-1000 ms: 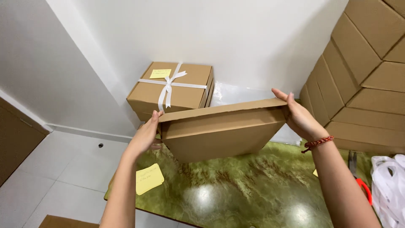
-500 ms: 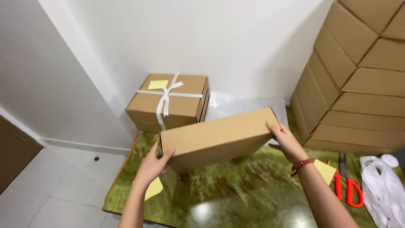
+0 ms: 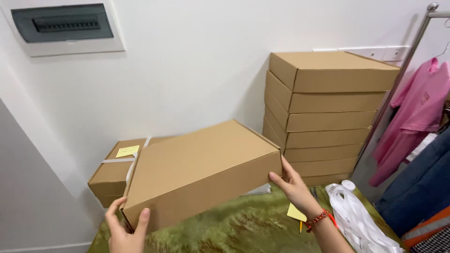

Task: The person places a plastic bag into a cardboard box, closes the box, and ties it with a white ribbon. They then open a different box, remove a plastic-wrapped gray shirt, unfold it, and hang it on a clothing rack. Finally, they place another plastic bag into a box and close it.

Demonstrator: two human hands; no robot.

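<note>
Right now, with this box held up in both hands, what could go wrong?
1. The box is held only by its two ends, left hand at the near corner, right hand at the far end, and it tilts; it could slip.
2. It hangs close over the ribboned box; lowering it could knock that one.
3. The stack stands just beyond the right hand; a swing that way might bump it.

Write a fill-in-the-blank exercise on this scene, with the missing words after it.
1. Both hands hold a closed cardboard box that is plain and ____ in colour.
2. The tied box behind it carries a ____ sticky note.
3. The garment hanging at the right is ____.
4. The wrist of the right hand wears a ____.

Missing words: brown; yellow; pink; bracelet
</note>
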